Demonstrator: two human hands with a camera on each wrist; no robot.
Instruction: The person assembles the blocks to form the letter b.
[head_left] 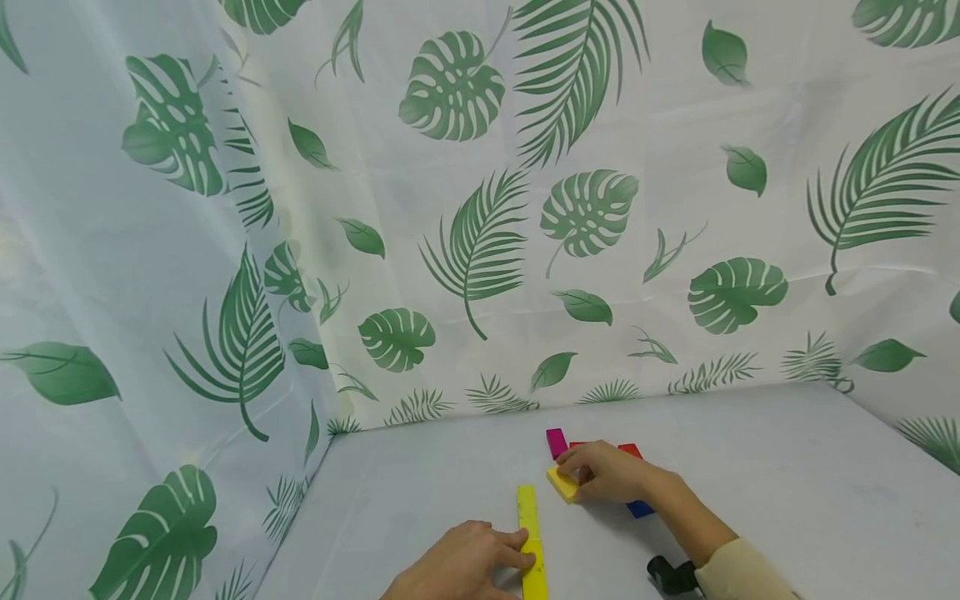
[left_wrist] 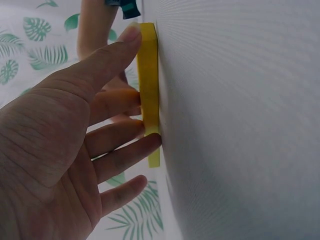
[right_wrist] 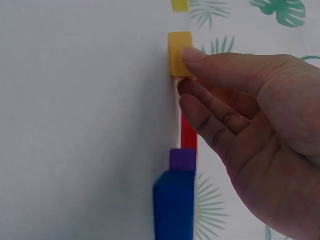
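Observation:
A long yellow strip block [head_left: 530, 542] [left_wrist: 149, 90] lies on the grey table [head_left: 750, 467]. My left hand [head_left: 506, 552] [left_wrist: 125, 115] rests flat beside it, with its straight fingers and thumb touching the strip's side. Further back my right hand [head_left: 588, 473] [right_wrist: 197, 82] pinches a small yellow block [head_left: 561, 484] [right_wrist: 180, 52] at its edge. Around that hand lie a magenta block [head_left: 556, 442] [right_wrist: 182, 159], a red block [head_left: 630, 450] [right_wrist: 189, 135] and a blue block [head_left: 640, 508] [right_wrist: 174, 210], partly hidden by the hand in the head view.
Leaf-printed curtains [head_left: 480, 250] close off the table at the back, left and right. A black wrist strap [head_left: 671, 575] sits on my right forearm.

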